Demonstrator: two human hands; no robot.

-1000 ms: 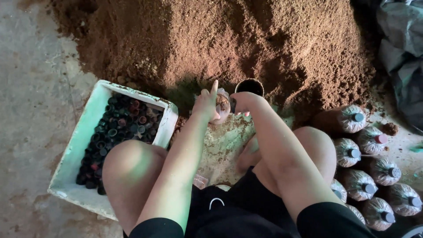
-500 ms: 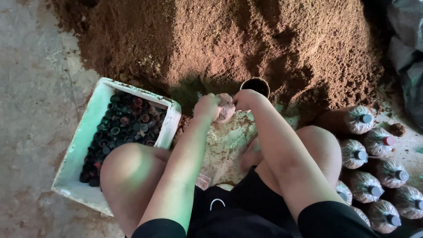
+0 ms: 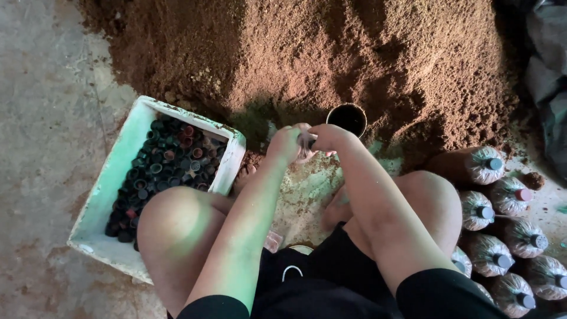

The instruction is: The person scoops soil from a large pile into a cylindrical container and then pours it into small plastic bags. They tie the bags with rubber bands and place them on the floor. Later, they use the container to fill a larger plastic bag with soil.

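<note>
My left hand (image 3: 286, 143) and my right hand (image 3: 326, 137) meet in front of me, both closed around the neck of a clear plastic bag (image 3: 305, 149) packed with brown substrate. Most of the bag is hidden behind my fingers and forearms. I am squatting, with my knees on either side of my arms. A dark round cup (image 3: 346, 118) stands in the edge of the big brown sawdust heap (image 3: 331, 59), just beyond my right hand.
A white foam box (image 3: 112, 183) holding several dark and red plastic rings sits at my left knee. Several filled, capped bags (image 3: 493, 236) lie in rows at my right. Bare concrete floor (image 3: 41, 118) lies to the left; dark sacks (image 3: 546, 77) at the far right.
My left hand's raised finger has come down and both hands have closed tighter on the bag's neck. The view has shifted slightly.
</note>
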